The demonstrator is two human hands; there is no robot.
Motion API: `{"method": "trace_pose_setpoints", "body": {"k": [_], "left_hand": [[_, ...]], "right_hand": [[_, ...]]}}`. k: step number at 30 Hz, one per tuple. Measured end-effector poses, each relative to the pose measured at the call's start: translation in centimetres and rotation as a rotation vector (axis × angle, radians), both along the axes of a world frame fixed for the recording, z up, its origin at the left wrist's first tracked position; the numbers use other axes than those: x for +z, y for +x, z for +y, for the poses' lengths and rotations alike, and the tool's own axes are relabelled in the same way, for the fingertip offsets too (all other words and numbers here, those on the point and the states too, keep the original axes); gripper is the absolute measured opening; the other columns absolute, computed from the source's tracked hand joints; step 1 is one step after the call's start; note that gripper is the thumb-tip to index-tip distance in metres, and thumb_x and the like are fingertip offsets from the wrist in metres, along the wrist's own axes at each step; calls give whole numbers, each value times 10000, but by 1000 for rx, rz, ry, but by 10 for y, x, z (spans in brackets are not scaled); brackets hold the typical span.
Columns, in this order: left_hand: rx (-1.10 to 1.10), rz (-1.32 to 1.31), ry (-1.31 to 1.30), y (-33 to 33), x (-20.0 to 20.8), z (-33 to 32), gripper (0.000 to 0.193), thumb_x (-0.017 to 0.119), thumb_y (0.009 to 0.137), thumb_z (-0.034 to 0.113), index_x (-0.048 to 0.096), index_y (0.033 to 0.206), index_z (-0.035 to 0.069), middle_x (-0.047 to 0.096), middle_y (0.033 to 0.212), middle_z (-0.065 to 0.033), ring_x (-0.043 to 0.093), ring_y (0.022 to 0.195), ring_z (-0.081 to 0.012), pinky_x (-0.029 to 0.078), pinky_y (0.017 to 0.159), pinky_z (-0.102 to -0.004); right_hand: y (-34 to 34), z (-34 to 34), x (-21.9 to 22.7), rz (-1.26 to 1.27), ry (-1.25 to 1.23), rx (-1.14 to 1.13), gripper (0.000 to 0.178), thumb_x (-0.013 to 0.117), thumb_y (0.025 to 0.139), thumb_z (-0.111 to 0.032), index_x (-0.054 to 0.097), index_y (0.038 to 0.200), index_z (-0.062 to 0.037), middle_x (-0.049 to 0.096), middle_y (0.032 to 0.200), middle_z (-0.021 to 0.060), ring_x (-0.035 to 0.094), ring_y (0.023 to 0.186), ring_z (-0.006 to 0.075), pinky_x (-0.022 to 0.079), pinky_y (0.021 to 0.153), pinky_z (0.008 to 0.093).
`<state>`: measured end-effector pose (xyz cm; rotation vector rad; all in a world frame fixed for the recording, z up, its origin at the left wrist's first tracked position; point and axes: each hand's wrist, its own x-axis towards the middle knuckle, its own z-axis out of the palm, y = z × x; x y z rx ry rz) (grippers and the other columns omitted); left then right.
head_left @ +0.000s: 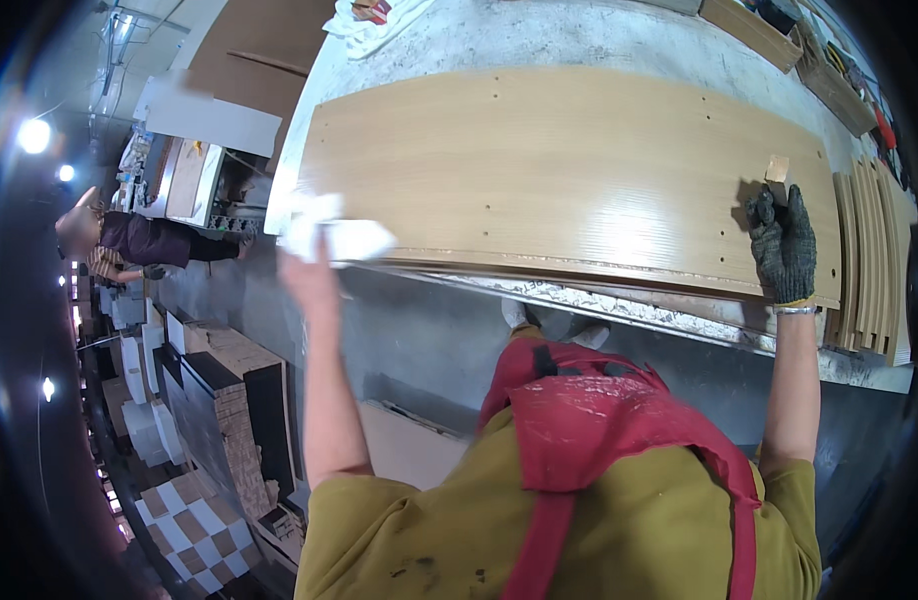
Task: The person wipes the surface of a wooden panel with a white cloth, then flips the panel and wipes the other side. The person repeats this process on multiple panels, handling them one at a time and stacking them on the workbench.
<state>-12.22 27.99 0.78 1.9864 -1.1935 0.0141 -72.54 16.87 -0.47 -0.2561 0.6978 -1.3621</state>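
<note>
A long light-wood panel (569, 170) with small dark holes lies flat on the worktable before me. At its left end, my bare left hand (311, 275) grips a white cloth (344, 238); both are slightly blurred. The cloth lies over the panel's near left corner. On the right end of the panel, my right hand (782, 245) wears a dark grey knit glove. Its fingers are closed around a small tan block-like piece (777, 168), which sticks out past the fingertips. The glove hides the lower part of that piece.
Several narrow wooden boards (869, 260) stand side by side at the table's right end. Wooden trays (754, 32) with tools line the far right edge. A white rag (379, 28) lies at the far left. Stacked panels (229, 390) and another person (149, 240) are on the left.
</note>
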Motion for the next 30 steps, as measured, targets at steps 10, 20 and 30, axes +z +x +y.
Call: {"method": "trace_pose_setpoints", "body": {"k": [10, 20, 30], "left_hand": [[-887, -212, -35, -248, -20, -4, 518, 755, 738, 298, 597, 1162, 46, 595, 1263, -143, 554, 1182, -348, 410, 1012, -484], [214, 201, -280, 106, -10, 25, 350, 619, 937, 179, 554, 1194, -49, 643, 1096, -202, 633, 991, -300, 488, 860, -390], [161, 345, 317, 191, -9, -19, 517, 535, 960, 385, 555, 1265, -32, 638, 1164, -245, 608, 1110, -357, 454, 927, -412]], "right_hand": [[-36, -1, -40, 573, -338, 31, 307, 499, 1000, -117, 540, 1284, -6, 627, 1186, 176, 631, 1024, 259, 534, 905, 296], [-31, -11, -29, 102, -105, -86, 288, 511, 994, -115, 559, 1238, 30, 614, 1224, 187, 624, 1049, 268, 516, 973, 374], [-44, -10, -36, 117, -98, -174, 358, 541, 980, -119, 510, 1310, 18, 603, 1259, 153, 592, 1107, 262, 497, 988, 399]]}}
